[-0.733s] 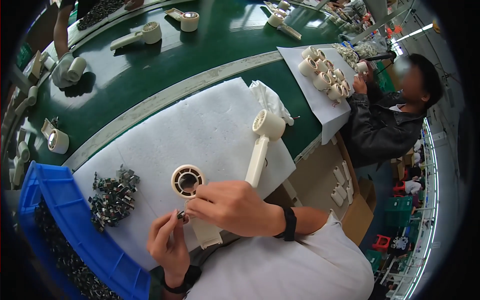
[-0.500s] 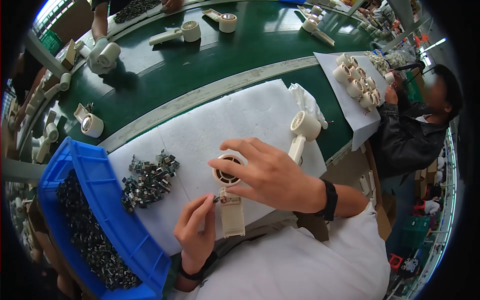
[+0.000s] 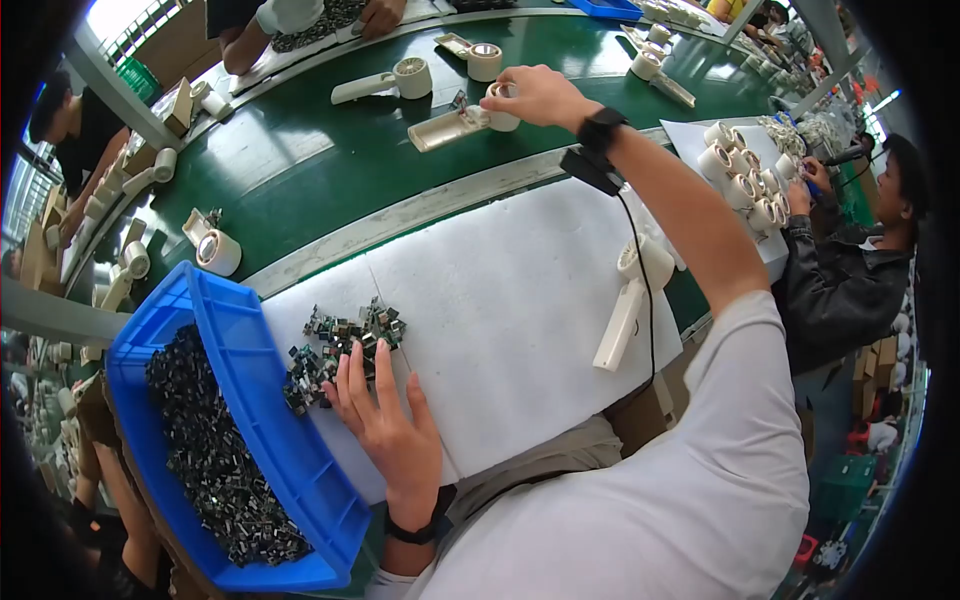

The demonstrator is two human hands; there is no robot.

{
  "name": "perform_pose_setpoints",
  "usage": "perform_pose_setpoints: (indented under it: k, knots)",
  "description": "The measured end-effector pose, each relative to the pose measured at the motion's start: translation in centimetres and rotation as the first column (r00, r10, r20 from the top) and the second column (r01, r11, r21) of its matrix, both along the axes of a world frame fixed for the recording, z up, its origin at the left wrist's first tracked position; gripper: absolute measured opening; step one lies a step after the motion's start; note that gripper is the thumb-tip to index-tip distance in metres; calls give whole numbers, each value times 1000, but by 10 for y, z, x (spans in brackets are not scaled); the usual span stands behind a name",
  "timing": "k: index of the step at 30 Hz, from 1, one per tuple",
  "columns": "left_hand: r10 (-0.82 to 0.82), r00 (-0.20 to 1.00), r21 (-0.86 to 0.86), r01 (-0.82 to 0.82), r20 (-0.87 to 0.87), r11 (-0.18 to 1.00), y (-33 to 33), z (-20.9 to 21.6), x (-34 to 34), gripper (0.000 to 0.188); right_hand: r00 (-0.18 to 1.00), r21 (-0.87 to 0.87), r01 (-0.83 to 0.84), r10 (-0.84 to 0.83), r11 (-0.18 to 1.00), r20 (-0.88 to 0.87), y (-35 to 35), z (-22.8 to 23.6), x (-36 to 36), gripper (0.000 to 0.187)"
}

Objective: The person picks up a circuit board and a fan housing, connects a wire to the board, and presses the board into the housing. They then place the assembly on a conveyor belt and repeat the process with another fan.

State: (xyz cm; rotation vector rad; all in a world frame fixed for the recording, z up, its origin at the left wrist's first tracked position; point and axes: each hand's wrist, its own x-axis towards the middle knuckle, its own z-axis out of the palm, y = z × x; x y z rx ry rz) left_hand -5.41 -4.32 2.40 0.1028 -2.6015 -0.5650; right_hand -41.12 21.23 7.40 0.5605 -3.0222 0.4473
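Note:
Stretched far forward over the green conveyor belt, my right hand (image 3: 545,97) has its fingers around the round head of an opened white handheld fan (image 3: 445,131). The fan's long handle shell points left, and a small circuit board stands up near its neck. My left hand (image 3: 390,435) rests with fingers spread at the near edge of a heap of small circuit boards (image 3: 345,330) on the white foam sheet (image 3: 510,290). A second white handheld fan (image 3: 620,325), handle toward me, lies on the sheet's right side, partly behind a black cable.
A blue bin (image 3: 285,425) full of small boards stands left of the sheet. More fan parts lie on the belt (image 3: 330,150), among them an opened fan (image 3: 217,250). At right a co-worker (image 3: 850,270) sits by a group of fan heads (image 3: 745,180). Other people work beyond the belt.
My right hand has carried the opened fan from the foam sheet forward onto the belt. My left hand has let go of the wired part and moved left to the board heap, fingers now spread.

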Motion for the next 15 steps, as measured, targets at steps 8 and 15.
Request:
perform_pose_setpoints:
  k: [8,15]
  knots:
    - [31,999,84,-31,-5,996,-2,-1,5,32,995,193,-3,22,981,-97,-91,11,-50,56]
    - [55,990,85,-45,-126,995,3,10,-5,25,998,49,-59,59,997,-6,-156,-38,-111,67]
